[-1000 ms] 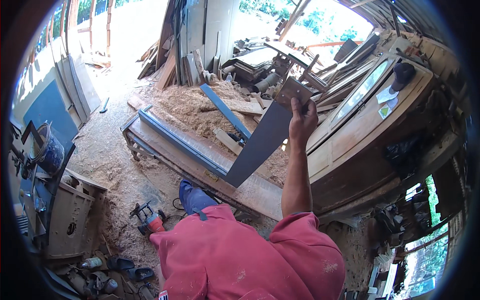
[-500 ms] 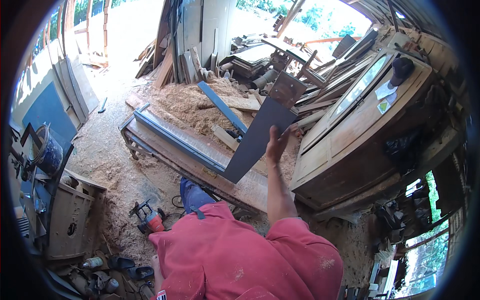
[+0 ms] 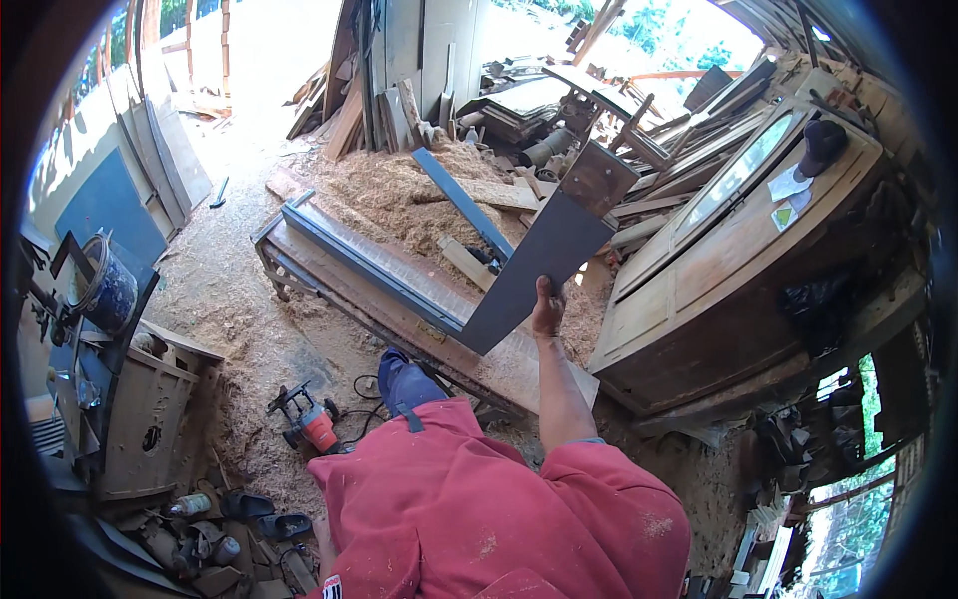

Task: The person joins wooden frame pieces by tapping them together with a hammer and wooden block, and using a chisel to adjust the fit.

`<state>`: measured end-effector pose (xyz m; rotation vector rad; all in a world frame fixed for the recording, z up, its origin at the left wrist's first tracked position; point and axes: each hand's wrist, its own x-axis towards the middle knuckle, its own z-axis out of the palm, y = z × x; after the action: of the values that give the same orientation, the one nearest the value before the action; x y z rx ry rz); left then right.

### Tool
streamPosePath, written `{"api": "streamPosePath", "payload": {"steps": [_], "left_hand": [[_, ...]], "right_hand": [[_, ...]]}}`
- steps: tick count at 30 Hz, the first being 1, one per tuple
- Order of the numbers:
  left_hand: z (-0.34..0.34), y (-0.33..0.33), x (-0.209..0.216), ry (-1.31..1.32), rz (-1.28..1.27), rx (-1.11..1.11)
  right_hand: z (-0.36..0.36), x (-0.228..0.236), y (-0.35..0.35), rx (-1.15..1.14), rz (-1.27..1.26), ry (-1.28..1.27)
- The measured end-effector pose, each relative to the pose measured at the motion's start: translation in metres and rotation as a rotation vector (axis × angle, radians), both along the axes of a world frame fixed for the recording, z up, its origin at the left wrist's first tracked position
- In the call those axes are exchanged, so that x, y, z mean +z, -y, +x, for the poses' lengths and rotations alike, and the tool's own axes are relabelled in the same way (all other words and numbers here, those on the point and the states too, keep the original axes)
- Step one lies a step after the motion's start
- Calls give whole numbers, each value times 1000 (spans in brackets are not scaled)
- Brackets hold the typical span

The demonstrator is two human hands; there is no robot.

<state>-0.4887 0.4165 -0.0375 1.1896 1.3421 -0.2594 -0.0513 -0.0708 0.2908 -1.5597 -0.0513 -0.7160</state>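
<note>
My right hand (image 3: pixel 547 309) is closed on the near right edge of a long dark grey board (image 3: pixel 539 262), thumb on its face and fingers partly hidden behind. The board slants up and away, its lower end at a low workbench (image 3: pixel 519 374). A bare brown section (image 3: pixel 597 180) with small dark spots continues in line with its far end; I cannot tell if it is the same piece. Along the bench lies a blue-grey painted length of wood (image 3: pixel 364 262). Only a sliver of my left arm (image 3: pixel 324 544) shows beside my red shirt; that hand is hidden.
A red power tool (image 3: pixel 317 427) with a cord lies on the shavings-strewn floor. Behind the bench, a blue plank (image 3: pixel 464 205) leans over a sawdust heap. A large wooden cabinet (image 3: pixel 689 309) lies at right. At left are a bucket (image 3: pixel 108 285) and a wooden box (image 3: pixel 150 419).
My right hand has drawn slightly nearer along the board's edge, and its spread fingers have closed round it. The whole view has shifted a little.
</note>
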Motion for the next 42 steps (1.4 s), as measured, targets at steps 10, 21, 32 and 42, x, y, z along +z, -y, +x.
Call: {"api": "streamPosePath", "payload": {"steps": [10,21,32,42], "left_hand": [[10,3,1,24,-31,-74],[6,-2,36,53,9,-177],[-22,-31,107,-19,247,-311],[67,-93,128,119,620,-895]], "right_hand": [[-8,17,-1,14,-49,-46],[39,37,-18,-222,91,-53],[83,-34,64,-606,243,-241],[121,-146,165,-551,642,-569]]}}
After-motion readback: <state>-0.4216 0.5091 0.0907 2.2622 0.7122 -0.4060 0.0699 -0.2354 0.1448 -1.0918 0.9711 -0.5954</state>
